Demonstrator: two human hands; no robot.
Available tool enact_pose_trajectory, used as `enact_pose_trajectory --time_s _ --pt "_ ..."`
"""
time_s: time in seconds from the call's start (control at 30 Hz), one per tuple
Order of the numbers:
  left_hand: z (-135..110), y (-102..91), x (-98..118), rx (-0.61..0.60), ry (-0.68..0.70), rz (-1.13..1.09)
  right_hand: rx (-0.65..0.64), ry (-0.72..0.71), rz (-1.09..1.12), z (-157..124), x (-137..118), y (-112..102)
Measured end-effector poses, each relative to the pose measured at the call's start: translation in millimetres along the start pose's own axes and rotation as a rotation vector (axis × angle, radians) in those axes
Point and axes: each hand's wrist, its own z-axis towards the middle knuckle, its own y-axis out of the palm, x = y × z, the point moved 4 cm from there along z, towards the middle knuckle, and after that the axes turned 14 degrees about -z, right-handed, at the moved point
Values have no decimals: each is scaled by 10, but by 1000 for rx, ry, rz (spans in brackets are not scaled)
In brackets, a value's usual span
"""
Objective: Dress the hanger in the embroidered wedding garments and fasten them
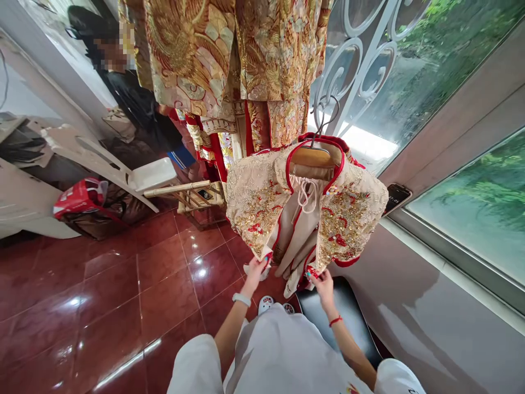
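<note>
In front of me a cream embroidered cape [348, 219] with gold beading, red trim and a corded tie at the neck hangs on a hanger [314, 156]. Its front stands parted. My left hand [257, 273] pinches the lower corner of the left front edge. On the other side, the lower corner of the right front edge is pinched by my right hand [323, 285]. Between the two panels the pale inside of the garment shows, with more cream and red cloth hanging below.
Gold embroidered garments [192, 54] hang behind the cape. A black-seated stool [336, 312] is close at my right. To the left are a bamboo rack [200, 197], a white chair [151, 174], a red bag [82, 197] and another person [131, 93]. A phone [397, 196] leans by the window.
</note>
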Motion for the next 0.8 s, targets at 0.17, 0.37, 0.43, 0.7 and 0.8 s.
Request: enact_pose_trajectory --time_s 0.17,0.37,0.43,0.7,0.8 --pt "-565 206 -489 -87 -77 42 -323 -54 43 -506 85 627" --pt "-675 324 -488 -78 -175 -32 -417 -91 -32 -383 -234 690" --pt "-651 453 -508 -127 -258 -57 -436 -84 -48 -350 -336 662" --pt "-637 576 -547 -129 -310 -124 -376 -55 27 -423 -386 438" --pt "-657 664 -442 -139 -290 -143 -354 -44 78 -433 -402 393"
